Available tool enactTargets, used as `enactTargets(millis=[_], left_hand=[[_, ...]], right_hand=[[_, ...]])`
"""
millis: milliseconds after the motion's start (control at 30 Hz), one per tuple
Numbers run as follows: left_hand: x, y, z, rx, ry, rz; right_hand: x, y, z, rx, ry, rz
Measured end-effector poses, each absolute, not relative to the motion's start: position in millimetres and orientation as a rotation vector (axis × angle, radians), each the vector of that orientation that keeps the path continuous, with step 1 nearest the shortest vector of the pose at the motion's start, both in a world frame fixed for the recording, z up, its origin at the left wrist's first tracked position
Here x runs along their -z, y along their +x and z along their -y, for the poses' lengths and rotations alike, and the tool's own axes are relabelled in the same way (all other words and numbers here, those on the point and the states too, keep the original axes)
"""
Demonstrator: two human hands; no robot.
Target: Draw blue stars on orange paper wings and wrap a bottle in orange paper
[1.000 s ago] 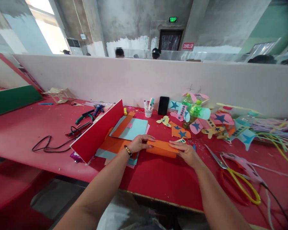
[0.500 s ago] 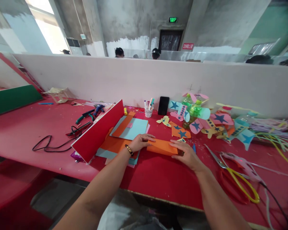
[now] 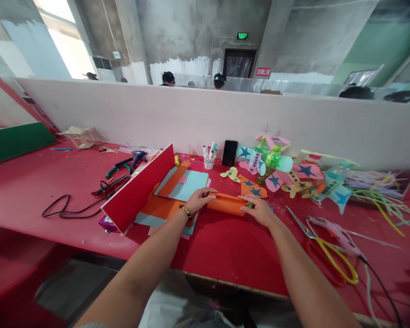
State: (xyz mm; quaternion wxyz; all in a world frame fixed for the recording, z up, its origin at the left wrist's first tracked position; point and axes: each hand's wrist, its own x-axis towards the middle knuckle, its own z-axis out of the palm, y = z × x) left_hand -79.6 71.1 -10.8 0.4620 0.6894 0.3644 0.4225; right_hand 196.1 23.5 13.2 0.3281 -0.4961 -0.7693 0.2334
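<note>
A curled piece of orange paper [image 3: 225,205] is held between my two hands above the red table. My left hand [image 3: 201,199], with a beaded bracelet at the wrist, pinches its left end. My right hand [image 3: 259,209] is closed on its right end, thumb below and fingers along the upper edge. Left of my left hand lies a stack of light blue paper [image 3: 195,184] and orange paper [image 3: 167,207], with a narrow orange strip [image 3: 174,178] on top. An orange cut-out with blue stars [image 3: 253,187] lies just behind my right hand.
Large scissors [image 3: 323,246] and a pink glue gun [image 3: 335,234] with a cord lie at the right. A red upright board [image 3: 140,189] stands left of the papers. Behind are a pen cup [image 3: 209,161], a phone [image 3: 230,152] and plastic bottles [image 3: 272,157] with paper shapes.
The orange paper has gone from fairly flat to more curled, its upper edge lifted by my fingers. The whole view has shifted slightly.
</note>
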Motion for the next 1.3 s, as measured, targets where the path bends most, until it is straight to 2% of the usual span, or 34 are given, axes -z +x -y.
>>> enactTargets(millis=[433, 633, 1000, 1300], left_hand=[[9.2, -87.9, -66.0, -0.923, 1.671, -0.918], [8.2, -88.7, -67.6, -0.905, 1.680, -0.951], [5.7, -91.3, -65.8, -0.936, 1.725, -0.931], [13.1, -79.0, -69.3, -0.999, 1.721, -1.021]], right_hand=[[-16.7, 191.6, -18.0, -0.985, -1.407, 1.892], [-16.3, 185.5, -12.4, -0.785, -1.332, 1.898], [-10.8, 188.4, -2.2, -0.631, -1.318, 1.988], [-18.6, 173.3, 9.9, -0.812, -1.535, 1.897]])
